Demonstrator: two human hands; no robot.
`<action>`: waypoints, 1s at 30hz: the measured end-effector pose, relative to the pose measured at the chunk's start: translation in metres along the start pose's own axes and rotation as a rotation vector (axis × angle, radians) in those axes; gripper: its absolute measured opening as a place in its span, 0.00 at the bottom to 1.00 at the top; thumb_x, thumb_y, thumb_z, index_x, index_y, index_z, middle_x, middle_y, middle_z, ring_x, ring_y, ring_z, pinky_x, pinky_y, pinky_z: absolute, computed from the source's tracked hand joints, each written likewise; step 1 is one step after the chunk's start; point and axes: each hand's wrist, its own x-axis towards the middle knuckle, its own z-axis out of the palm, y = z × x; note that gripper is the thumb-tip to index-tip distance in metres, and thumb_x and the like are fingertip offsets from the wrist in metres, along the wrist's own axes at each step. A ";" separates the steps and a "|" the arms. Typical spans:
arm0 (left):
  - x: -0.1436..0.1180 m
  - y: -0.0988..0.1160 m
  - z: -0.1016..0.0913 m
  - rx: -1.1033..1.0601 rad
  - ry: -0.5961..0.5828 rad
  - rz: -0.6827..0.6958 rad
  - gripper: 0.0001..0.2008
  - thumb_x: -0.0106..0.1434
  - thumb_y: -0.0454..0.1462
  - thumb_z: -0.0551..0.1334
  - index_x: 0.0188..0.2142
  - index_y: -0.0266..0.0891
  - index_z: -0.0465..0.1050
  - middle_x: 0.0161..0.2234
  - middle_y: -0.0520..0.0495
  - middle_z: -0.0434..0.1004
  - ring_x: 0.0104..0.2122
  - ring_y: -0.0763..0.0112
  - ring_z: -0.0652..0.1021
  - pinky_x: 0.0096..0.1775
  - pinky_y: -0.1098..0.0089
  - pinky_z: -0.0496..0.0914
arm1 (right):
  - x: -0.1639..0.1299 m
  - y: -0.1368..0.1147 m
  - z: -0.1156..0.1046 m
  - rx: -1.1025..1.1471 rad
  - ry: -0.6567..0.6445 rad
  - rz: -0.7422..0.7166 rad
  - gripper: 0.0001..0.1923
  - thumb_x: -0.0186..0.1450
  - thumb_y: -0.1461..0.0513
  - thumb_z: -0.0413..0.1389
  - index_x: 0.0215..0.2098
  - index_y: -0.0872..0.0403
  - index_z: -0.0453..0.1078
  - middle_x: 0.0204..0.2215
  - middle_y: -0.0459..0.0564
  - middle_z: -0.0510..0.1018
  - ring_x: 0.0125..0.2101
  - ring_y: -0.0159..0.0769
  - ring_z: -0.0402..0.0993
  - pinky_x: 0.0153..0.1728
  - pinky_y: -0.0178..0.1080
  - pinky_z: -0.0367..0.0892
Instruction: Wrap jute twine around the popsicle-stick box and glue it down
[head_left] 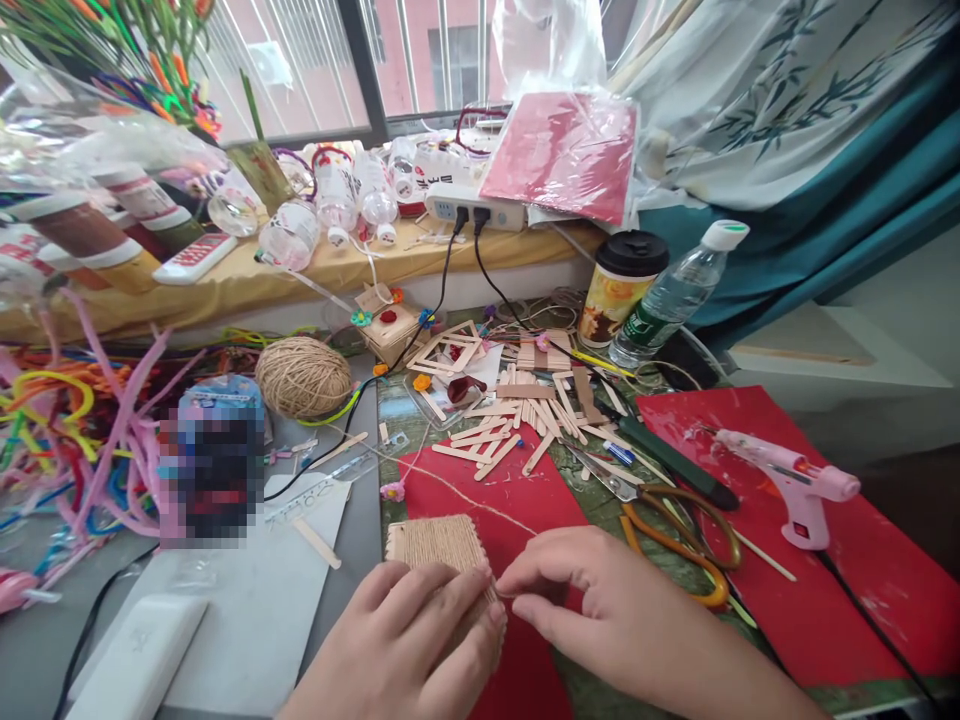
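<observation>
Left hand (pixel 409 640) flat on twine-wrapped panel (pixel 439 545), fingers curled over it, right hand (pixel 592 600) pinching twine strand (pixel 465 500) at panel's right edge, scissors (pixel 667 520) right of panel.

No legible text on any label.

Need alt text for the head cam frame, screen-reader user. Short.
Two bare hands work on a twine-wrapped panel over a red sheet: the left hand presses it down, the right hand pinches twine at its edge. Nearby lie craft sticks, a twine ball, scissors and a pink glue gun.
</observation>
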 end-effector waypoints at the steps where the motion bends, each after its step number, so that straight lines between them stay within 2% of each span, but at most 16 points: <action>1: 0.000 0.000 0.000 0.000 0.000 -0.002 0.13 0.77 0.33 0.56 0.48 0.42 0.81 0.49 0.48 0.86 0.42 0.65 0.79 0.43 0.63 0.70 | -0.001 0.000 -0.001 -0.006 -0.003 0.008 0.09 0.67 0.67 0.62 0.38 0.49 0.83 0.32 0.45 0.85 0.30 0.34 0.80 0.32 0.33 0.69; 6: 0.002 0.002 -0.002 -0.025 -0.023 0.001 0.13 0.77 0.32 0.55 0.48 0.41 0.80 0.50 0.47 0.85 0.43 0.64 0.79 0.44 0.63 0.68 | -0.001 0.000 0.000 -0.054 0.008 0.041 0.07 0.68 0.66 0.60 0.35 0.50 0.80 0.31 0.44 0.83 0.30 0.34 0.77 0.30 0.33 0.67; 10: 0.000 0.002 -0.003 -0.015 -0.053 0.001 0.13 0.76 0.32 0.55 0.48 0.41 0.80 0.54 0.45 0.82 0.45 0.64 0.79 0.44 0.63 0.68 | -0.001 -0.001 0.002 0.008 0.001 0.055 0.06 0.68 0.65 0.60 0.36 0.51 0.79 0.31 0.45 0.83 0.30 0.34 0.77 0.29 0.32 0.67; 16: 0.000 0.002 -0.002 -0.030 -0.039 -0.009 0.13 0.77 0.33 0.55 0.48 0.41 0.80 0.52 0.48 0.85 0.44 0.62 0.79 0.45 0.62 0.68 | -0.003 -0.004 0.002 0.053 -0.021 0.086 0.05 0.65 0.67 0.61 0.34 0.52 0.79 0.28 0.44 0.81 0.27 0.32 0.74 0.26 0.31 0.66; 21: 0.003 0.000 -0.002 -0.049 -0.057 0.017 0.12 0.76 0.32 0.56 0.48 0.40 0.80 0.55 0.47 0.84 0.44 0.64 0.79 0.45 0.63 0.69 | -0.003 -0.002 0.002 0.065 -0.021 0.066 0.07 0.63 0.68 0.61 0.32 0.52 0.80 0.26 0.44 0.82 0.25 0.31 0.75 0.26 0.30 0.66; 26: 0.001 0.001 -0.002 -0.096 -0.057 -0.023 0.11 0.75 0.32 0.57 0.49 0.39 0.79 0.54 0.47 0.84 0.45 0.62 0.79 0.46 0.61 0.68 | -0.005 -0.001 0.003 0.050 0.002 0.029 0.07 0.61 0.68 0.61 0.28 0.53 0.80 0.24 0.44 0.81 0.24 0.31 0.76 0.24 0.29 0.66; 30: -0.001 0.001 -0.001 -0.143 -0.066 -0.032 0.12 0.74 0.32 0.58 0.51 0.37 0.79 0.55 0.47 0.84 0.46 0.60 0.78 0.46 0.60 0.67 | -0.004 -0.001 0.005 0.084 -0.002 0.093 0.06 0.61 0.68 0.61 0.29 0.53 0.80 0.24 0.44 0.82 0.24 0.31 0.76 0.24 0.29 0.67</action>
